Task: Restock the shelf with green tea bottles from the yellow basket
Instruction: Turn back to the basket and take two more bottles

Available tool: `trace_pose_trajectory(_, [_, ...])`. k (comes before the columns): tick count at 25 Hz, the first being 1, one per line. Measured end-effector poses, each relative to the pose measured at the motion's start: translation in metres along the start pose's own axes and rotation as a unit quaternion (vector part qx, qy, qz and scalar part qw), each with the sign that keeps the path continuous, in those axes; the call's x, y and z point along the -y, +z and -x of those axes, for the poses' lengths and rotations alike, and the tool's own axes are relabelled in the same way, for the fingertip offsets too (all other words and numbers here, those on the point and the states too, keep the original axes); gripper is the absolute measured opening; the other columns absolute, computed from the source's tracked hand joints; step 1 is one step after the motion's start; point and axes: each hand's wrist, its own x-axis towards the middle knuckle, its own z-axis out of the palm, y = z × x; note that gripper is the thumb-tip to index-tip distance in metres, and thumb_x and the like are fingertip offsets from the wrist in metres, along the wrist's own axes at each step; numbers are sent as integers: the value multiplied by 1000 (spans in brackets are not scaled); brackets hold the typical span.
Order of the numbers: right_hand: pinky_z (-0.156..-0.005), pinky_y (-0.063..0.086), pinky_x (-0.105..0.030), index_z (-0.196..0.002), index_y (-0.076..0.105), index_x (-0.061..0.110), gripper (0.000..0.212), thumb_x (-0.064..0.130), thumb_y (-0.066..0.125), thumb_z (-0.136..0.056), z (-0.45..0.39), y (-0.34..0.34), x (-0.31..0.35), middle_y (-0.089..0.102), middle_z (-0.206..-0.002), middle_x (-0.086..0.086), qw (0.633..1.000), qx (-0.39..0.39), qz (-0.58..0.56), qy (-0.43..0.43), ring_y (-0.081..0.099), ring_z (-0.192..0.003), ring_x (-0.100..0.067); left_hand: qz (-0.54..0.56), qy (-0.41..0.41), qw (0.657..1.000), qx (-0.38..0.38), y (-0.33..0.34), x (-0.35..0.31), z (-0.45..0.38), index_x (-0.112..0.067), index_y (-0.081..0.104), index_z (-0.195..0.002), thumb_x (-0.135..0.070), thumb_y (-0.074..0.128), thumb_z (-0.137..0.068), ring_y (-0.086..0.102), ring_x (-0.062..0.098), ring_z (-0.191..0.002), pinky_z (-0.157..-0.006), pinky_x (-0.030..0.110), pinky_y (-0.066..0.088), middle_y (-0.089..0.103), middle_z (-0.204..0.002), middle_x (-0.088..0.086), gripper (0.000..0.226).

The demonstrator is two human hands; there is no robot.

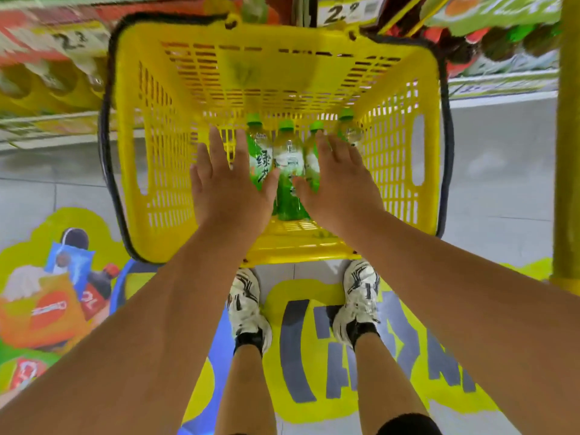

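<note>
Inside yellow basket (163, 171), 4 green-capped bottles (288, 171)

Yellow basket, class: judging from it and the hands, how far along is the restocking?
Done: nothing visibly. In hand: left hand and right hand reach open into the yellow basket, gripping nothing. Left: four green tea bottles lie inside, awaiting the shelf.
</note>
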Motion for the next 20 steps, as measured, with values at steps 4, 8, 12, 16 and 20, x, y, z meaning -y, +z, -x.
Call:
trace_pose_trajectory(4, [-116, 35, -47, -162, 15, 12, 82, 54, 47, -99, -24, 32, 4, 26, -165, -11, 1000, 18, -17, 7, 25, -149, -33, 13, -22, 999, 34, 28, 4, -24, -29, -4, -163, -67, 31, -99, -4, 32, -156, -126, 47, 6, -12, -170, 9, 83])
trace_pose_trajectory(8, [-111, 38, -47, -161, 20, 10, 82, 52, 53, -98, -47, 55, 9, 35, -157, -15, 998, 25, -49, 21, 33, -145, -35, 57, -43, 995, 76, 51, 4, -45, -26, -2, -163, -59, 36, -101, 0, 34, -156, -126, 47, 8, -7, -170, 12, 80])
trace_pose_trajectory(12, [-88, 51, -38, -153, 32, 6, 75, 41, 64, -95, -62, 68, 15, 50, -137, -17, 985, 42, -131, 101, 51, -128, -35, 174, -77, 978, 85, 66, 3, -67, -26, 13, -161, -48, 57, -97, 38, 38, -140, -113, 47, 36, 38, -154, 15, 81])
trace_pose_trajectory(16, [-60, 38, -26, -111, 53, 7, 33, 26, 71, -90, -73, 83, 21, 65, -105, -8, 946, 47, -228, 227, 66, -101, -29, 226, -124, 961, 103, 77, 10, -81, -12, 44, -140, -46, 72, -88, 61, 33, -118, -86, 37, 49, 61, -130, 11, 69])
trace_pose_trajectory(20, [-75, 48, -34, -143, 37, -1, 65, 19, 72, -92, -81, 94, 34, 63, -128, -15, 921, 68, -278, 264, 63, -117, -33, 262, -179, 941, 119, 80, 11, -85, -8, 51, -129, -43, 81, -82, 61, 31, -117, -73, 30, 39, 62, -128, 10, 66])
